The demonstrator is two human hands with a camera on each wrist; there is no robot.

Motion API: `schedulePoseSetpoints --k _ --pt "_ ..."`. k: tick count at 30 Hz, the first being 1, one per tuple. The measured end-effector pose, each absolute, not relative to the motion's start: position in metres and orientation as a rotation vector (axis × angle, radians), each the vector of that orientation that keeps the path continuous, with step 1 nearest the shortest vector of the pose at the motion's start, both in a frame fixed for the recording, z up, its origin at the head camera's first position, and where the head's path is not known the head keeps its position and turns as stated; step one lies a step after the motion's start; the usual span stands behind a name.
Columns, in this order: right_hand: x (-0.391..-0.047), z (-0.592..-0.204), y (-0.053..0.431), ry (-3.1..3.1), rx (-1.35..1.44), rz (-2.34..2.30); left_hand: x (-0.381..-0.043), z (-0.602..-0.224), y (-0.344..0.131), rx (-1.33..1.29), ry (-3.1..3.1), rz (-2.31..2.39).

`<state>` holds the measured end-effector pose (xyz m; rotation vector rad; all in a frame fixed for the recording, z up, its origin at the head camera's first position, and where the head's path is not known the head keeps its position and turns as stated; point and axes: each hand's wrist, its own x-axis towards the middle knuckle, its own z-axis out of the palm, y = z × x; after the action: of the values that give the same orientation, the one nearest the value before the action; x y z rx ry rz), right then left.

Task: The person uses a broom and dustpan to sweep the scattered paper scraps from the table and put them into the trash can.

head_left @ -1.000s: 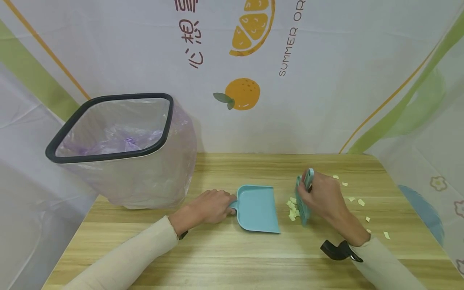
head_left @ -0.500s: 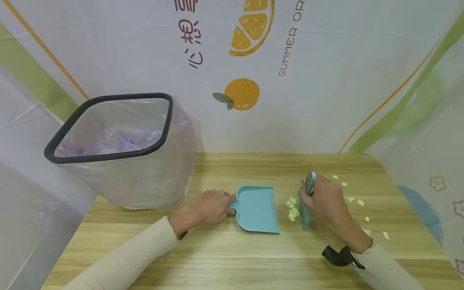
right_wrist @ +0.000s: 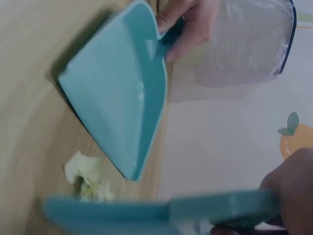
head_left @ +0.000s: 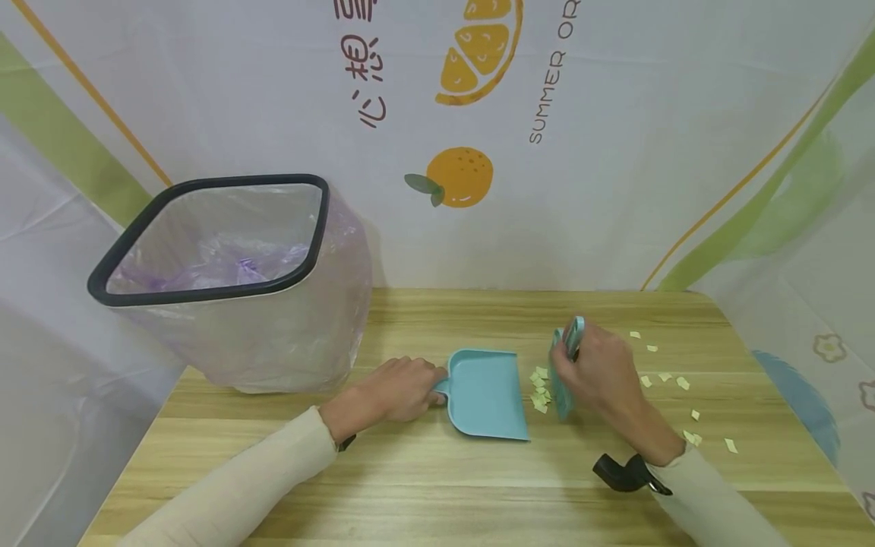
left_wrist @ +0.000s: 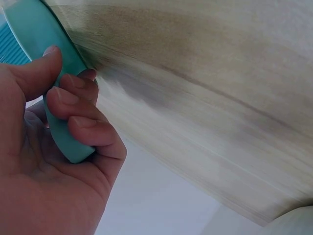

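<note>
My left hand point(head_left: 403, 389) grips the short handle of a teal dustpan point(head_left: 487, 393), fingers curled round it in the left wrist view point(left_wrist: 73, 112). The dustpan lies flat on the table, its open edge facing right. In my right hand point(head_left: 601, 368) is a matching teal hand brush point(head_left: 562, 380), held by its handle with the bristles down. A small pile of pale yellow paper scraps point(head_left: 541, 391) sits between the brush and the dustpan's edge. The right wrist view shows the scraps point(right_wrist: 88, 171) right against the brush point(right_wrist: 117, 213).
More paper scraps point(head_left: 664, 377) lie scattered on the wooden table point(head_left: 437, 494) to the right of my right hand. A bin point(head_left: 273, 334) with a black rim and a clear purplish liner stands at the back left. Behind the table hangs a printed white cloth point(head_left: 581, 220).
The brush in my right hand moved slightly right, then left, pushing the scrap pile closer to the dustpan. My left hand and the dustpan have stayed in place.
</note>
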<state>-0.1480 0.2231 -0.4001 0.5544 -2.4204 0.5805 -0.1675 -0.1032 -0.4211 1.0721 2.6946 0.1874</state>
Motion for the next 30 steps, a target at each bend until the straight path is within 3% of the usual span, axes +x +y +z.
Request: schedulePoseSetpoints --k 24,30 --pt "-0.141 -0.392 0.235 -2.567 0.852 0.539 -0.167 -0.418 -0.102 1.062 2.682 0.192" --pt "-0.138 -0.391 0.239 -2.525 0.813 0.566 -0.167 -0.418 -0.102 1.058 2.682 0.186"
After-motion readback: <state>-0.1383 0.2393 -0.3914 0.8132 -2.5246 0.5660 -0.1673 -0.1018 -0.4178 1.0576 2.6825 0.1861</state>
